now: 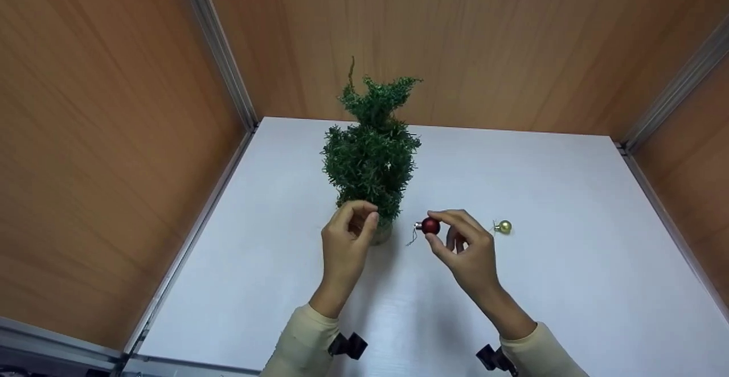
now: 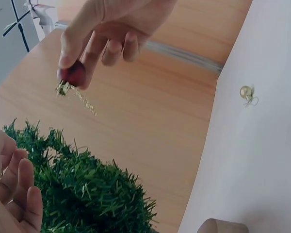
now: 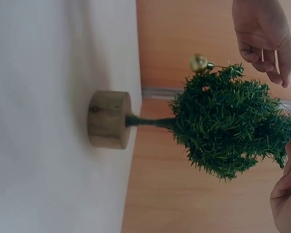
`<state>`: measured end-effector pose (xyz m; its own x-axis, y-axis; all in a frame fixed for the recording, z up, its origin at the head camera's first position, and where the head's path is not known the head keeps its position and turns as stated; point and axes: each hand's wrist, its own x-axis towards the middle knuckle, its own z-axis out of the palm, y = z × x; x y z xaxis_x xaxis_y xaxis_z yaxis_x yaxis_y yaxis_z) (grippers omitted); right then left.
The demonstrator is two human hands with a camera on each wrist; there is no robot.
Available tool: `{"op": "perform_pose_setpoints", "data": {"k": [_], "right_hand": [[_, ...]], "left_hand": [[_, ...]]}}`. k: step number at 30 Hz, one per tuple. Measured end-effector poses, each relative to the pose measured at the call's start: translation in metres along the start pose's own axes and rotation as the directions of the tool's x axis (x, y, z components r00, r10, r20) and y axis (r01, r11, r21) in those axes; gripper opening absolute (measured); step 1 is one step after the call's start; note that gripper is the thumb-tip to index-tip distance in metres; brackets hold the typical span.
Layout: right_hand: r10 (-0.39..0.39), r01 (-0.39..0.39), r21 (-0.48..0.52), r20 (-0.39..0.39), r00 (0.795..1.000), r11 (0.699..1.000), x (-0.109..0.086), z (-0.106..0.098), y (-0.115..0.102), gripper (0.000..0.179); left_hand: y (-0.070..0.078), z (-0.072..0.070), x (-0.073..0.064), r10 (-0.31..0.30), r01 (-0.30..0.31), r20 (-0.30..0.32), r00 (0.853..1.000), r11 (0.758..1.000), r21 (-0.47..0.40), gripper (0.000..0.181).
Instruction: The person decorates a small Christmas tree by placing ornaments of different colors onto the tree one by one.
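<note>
My right hand (image 1: 470, 251) pinches a dark red Christmas bauble (image 1: 431, 226) between thumb and fingertips, its silver cap and hanging string pointing left. Beside the small artificial Christmas tree (image 1: 370, 160), my left hand (image 1: 347, 246) is raised with loosely bent fingers and nothing in them. The tree stands upright on a round wooden base (image 3: 106, 120). Among its branches, the right wrist view shows a gold bauble (image 3: 199, 63) on the side toward the left hand. In the left wrist view, the string of the red bauble (image 2: 73, 74) dangles above the green branches.
A second gold bauble (image 1: 504, 227) with a string loop lies on the white table (image 1: 558, 286), right of my right hand. Wooden panels (image 1: 455, 46) with metal edge rails (image 1: 222, 46) enclose the table at the back and sides.
</note>
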<state>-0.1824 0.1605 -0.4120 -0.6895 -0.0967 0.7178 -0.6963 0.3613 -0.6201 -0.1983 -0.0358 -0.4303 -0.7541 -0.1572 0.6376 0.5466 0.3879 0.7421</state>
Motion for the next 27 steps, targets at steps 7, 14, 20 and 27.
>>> {"op": "perform_pose_setpoints", "data": {"k": [7, 14, 20, 27], "right_hand": [[-0.007, 0.007, -0.015, 0.008, 1.0, 1.0, -0.005, 0.005, 0.016, 0.032], [-0.009, 0.009, -0.005, 0.022, 1.0, 1.0, -0.011, 0.008, 0.026, 0.032], [-0.009, 0.009, -0.004, 0.028, 1.0, 1.0, -0.012, 0.009, 0.022, 0.03], [-0.026, 0.026, 0.001, 0.026, 0.999, 1.0, -0.006, 0.007, -0.001, 0.031]], "left_hand": [[0.009, 0.01, -0.01, 0.038, -0.037, 0.037, 0.999, 0.999, -0.034, 0.005], [0.009, 0.018, -0.02, 0.074, -0.066, 0.083, 0.994, 0.994, -0.092, 0.016], [0.005, 0.023, -0.026, 0.095, -0.087, 0.094, 0.991, 0.993, -0.081, 0.027], [0.005, 0.026, -0.028, 0.082, -0.078, 0.099, 0.992, 0.996, -0.043, 0.031]]}}
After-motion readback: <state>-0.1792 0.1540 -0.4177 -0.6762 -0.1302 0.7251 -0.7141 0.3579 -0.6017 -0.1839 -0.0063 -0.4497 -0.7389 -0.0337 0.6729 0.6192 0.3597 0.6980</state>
